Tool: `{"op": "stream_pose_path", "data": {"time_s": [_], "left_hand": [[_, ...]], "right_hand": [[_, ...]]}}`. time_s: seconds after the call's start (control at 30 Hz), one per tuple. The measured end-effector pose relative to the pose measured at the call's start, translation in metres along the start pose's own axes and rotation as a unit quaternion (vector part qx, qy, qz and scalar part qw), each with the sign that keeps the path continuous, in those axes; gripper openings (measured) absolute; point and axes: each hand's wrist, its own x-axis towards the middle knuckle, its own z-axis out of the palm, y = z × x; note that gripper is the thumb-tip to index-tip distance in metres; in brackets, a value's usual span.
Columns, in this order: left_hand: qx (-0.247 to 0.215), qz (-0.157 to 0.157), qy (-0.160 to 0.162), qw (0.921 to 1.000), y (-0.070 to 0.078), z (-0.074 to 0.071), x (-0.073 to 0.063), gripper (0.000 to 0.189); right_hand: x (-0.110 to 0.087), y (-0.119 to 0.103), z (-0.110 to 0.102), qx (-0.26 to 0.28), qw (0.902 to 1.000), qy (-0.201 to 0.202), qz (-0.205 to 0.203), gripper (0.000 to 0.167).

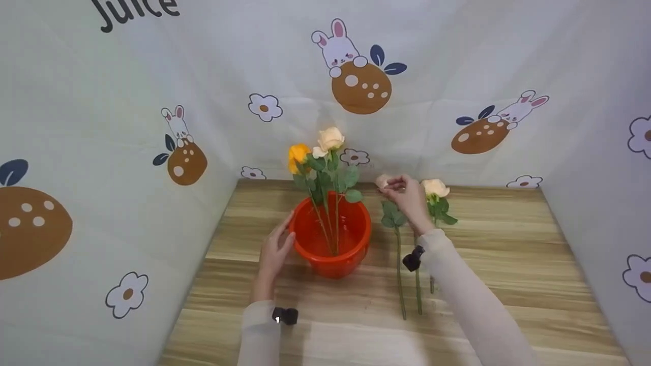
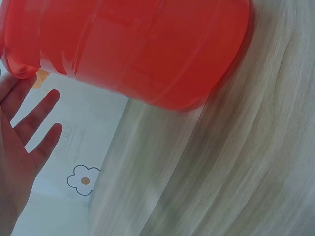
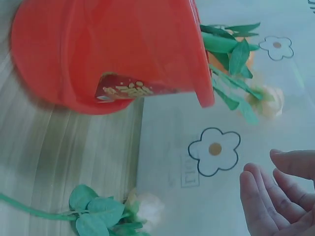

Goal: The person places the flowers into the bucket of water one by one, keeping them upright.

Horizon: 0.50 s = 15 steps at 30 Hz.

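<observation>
A red bucket (image 1: 331, 267) stands on the wooden table, with an orange-yellow rose (image 1: 299, 156) and a cream rose (image 1: 331, 139) upright in it among green leaves. My left hand (image 1: 276, 249) is at the bucket's left side, fingers extended and spread, fingertips right at the rim. To the right of the bucket, my right hand (image 1: 407, 198) hovers with bent, relaxed fingers and nothing between them in the right wrist view. In the head view it overlaps a pale rose (image 3: 147, 211) lying on the table. Another pale rose (image 1: 435, 188) lies right of that hand.
Several green stems (image 1: 401, 274) lie side by side on the table (image 1: 488, 244), pointing toward the front. A pale cloth wall (image 1: 285, 61) printed with rabbits and flowers encloses the back and both sides.
</observation>
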Motion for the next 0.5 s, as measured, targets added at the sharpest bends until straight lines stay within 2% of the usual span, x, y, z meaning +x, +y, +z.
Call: {"op": "stream_pose_path", "data": {"time_s": [0.27,0.5], "left_hand": [[0.003,0.0,-0.004,1.0,0.0,0.0,0.0,0.049],[-0.001,0.006,-0.002,1.0,0.0,-0.001,0.0,0.05]], "right_hand": [[0.001,0.007,-0.012,0.017,0.9997,0.017,0.003,0.021],[0.004,0.012,-0.021,0.014,0.9997,0.013,0.016,0.026]]}}
